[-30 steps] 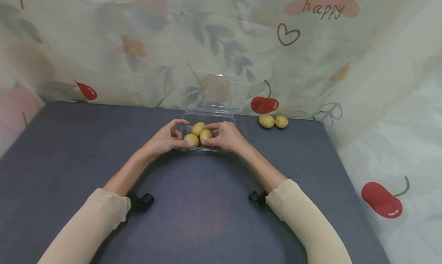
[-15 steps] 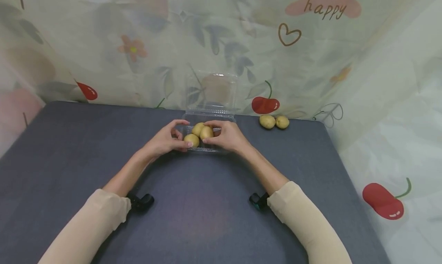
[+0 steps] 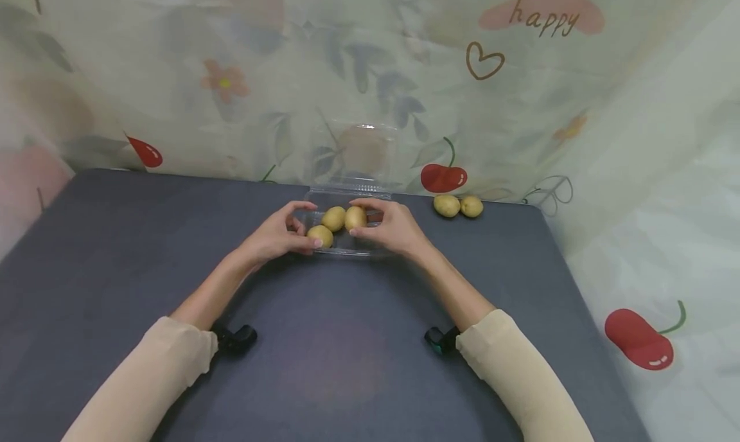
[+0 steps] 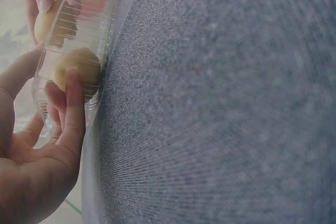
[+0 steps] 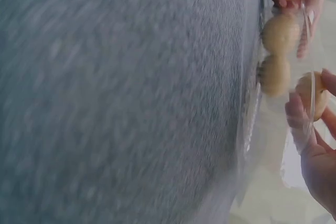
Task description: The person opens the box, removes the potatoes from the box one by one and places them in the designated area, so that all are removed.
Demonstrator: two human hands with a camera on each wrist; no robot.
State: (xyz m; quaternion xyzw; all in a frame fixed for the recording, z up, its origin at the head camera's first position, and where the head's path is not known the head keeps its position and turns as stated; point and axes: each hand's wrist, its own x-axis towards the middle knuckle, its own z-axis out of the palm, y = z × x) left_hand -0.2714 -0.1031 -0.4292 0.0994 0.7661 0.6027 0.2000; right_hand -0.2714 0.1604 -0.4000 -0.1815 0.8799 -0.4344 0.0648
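Observation:
A clear plastic container [image 3: 347, 252] lies at the table's back edge, its lid [image 3: 365, 150] raised against the cloth. My left hand [image 3: 279, 234] grips the container's left side; in the left wrist view, my left hand [image 4: 47, 156] has a fingertip against the wall beside a potato [image 4: 84, 66]. Two potatoes [image 3: 320, 236] [image 3: 333, 218] rest in the container's left part. My right hand [image 3: 394, 229] pinches a third potato [image 3: 355, 218] between thumb and fingers. The right wrist view has this potato [image 5: 310, 95] raised from the other two, close to the container's rim.
Two more potatoes [image 3: 447, 205] [image 3: 471, 206] sit side by side at the table's back edge, right of the container. A patterned cloth [image 3: 231, 44] hangs directly behind the dark table [image 3: 341, 365].
My right hand has moved right with its potato, away from the two at the container's left. My left hand has stayed in place.

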